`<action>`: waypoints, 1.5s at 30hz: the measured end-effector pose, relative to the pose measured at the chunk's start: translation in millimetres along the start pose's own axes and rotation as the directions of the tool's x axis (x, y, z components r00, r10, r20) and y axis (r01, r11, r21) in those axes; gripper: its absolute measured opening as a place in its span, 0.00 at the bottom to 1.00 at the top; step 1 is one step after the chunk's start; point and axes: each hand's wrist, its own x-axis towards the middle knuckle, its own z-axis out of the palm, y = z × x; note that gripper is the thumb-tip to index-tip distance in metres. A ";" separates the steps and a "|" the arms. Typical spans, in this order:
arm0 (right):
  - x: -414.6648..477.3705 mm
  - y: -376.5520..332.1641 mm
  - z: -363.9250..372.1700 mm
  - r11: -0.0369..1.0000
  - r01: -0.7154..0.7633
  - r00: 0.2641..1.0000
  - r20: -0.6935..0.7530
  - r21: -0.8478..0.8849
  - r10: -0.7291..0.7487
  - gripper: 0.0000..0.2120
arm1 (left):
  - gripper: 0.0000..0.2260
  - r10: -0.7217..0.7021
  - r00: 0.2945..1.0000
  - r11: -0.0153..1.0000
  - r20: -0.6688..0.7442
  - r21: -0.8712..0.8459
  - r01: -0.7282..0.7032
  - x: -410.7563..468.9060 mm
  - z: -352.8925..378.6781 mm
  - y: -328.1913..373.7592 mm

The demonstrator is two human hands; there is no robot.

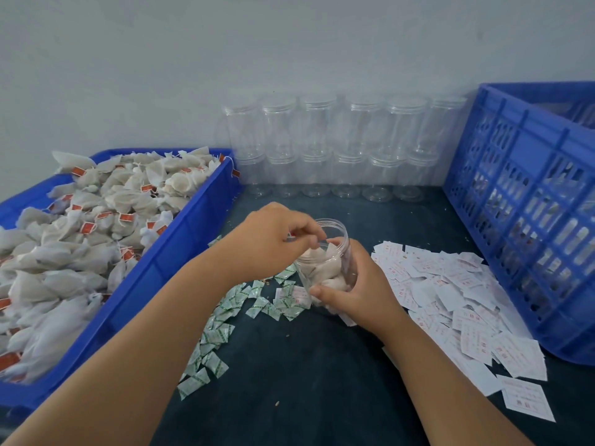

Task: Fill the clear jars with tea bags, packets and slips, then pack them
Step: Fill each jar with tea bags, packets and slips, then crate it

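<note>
**Station state: filling step, tea bags.**

The open jar (338,246) stands on the dark table (306,381), tilted slightly toward the operator. It has no lid and is partly filled with tea bags (323,273).

- **Right hand (354,294):** thumb and fingers wrap the lower wall of the jar. This grasp steadies the jar and keeps its mouth angled toward the feeding hand.
- **Left hand (270,233):** held over the jar mouth, with the fingers curled downward and the fingertips at the rim. It cannot be determined whether they pinch a tea bag or have let one go.

**Supply layout.** Each material lies on the side that suits a short reach.

- The blue bin (180,249), heaped with more tea bags, sits to the left, beside the feeding hand.
- The green-and-white packets (222,320) lie scattered just in front of the jar.
- The printed slips (467,300) are spread to the right.
- Empty lidded jars (338,140) are stacked two high against the wall.
- A blue crate (531,220) stands at far right, probably for packed jars.

**Progress.** No packet or slip is visible in the jar. Those inserts, capping and packing appear to be outstanding.
</note>
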 end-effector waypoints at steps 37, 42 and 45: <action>0.4 5.3 0.1 0.999 -0.003 0.997 0.083 -0.038 0.006 0.36 | 0.10 -0.558 0.602 0.829 -0.570 -0.402 0.389 -63.2 -122.9 -125.6; -0.7 1.6 2.1 1.000 -0.003 0.996 0.090 -0.025 0.005 0.33 | 0.06 -0.399 0.716 0.879 -0.572 -0.460 0.122 -40.6 -116.6 -51.2; -1.4 0.4 2.3 0.999 0.008 0.996 0.087 -0.035 -0.005 0.34 | 0.06 -0.313 0.799 0.901 -0.513 -0.427 0.078 -21.8 -82.7 -20.5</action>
